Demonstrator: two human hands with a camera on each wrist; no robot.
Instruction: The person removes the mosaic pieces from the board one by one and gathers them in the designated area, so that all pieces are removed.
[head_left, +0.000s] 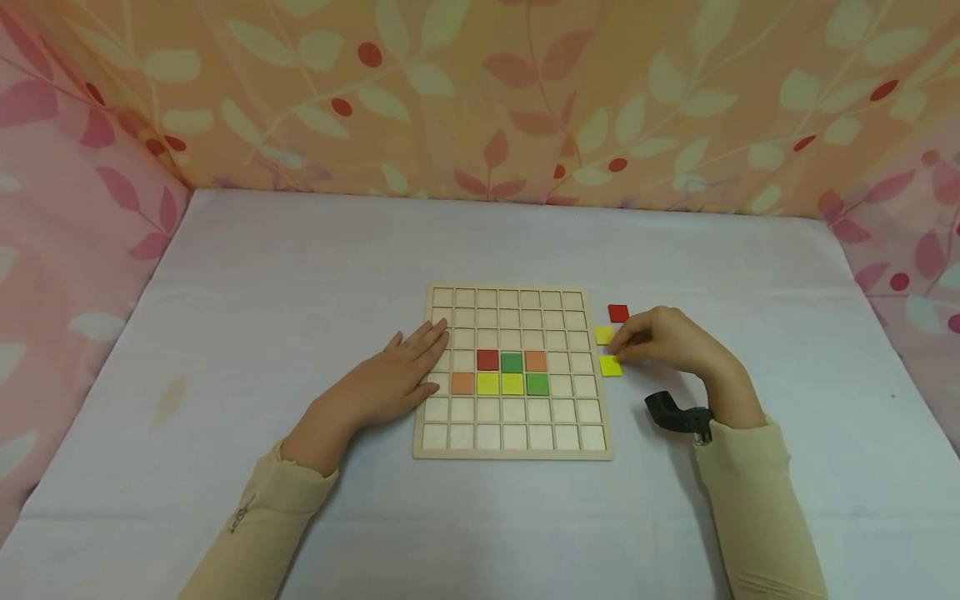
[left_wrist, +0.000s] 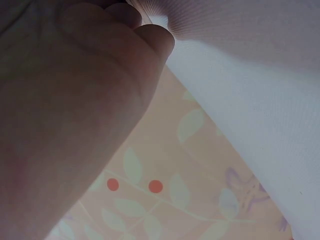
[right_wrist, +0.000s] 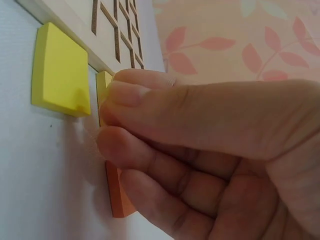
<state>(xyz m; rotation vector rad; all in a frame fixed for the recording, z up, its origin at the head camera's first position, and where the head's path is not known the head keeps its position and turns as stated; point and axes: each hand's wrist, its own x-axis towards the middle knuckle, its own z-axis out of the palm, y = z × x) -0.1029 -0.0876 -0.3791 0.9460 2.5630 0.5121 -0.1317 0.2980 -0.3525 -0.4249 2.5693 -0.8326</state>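
Plainly, one square yellow tile (head_left: 611, 367) lies flat, edge toward the board (head_left: 513, 455).

The left arm (head_left: 255, 521) is slanting toward the far edge of the surface (head_left: 300, 267), the left grip (head_left: 397, 371) lying palm down, fingers pointing straight, thumb standing apart; the right arm (head_left: 757, 508) is leaning toward that edge, the right grip (head_left: 667, 339) pointing at the left edge with fingers curving

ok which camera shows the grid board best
The head view: nearly all the grid board shows, the left hand covering some of its left edge. The right wrist view catches only part; the left wrist view shows none clearly.
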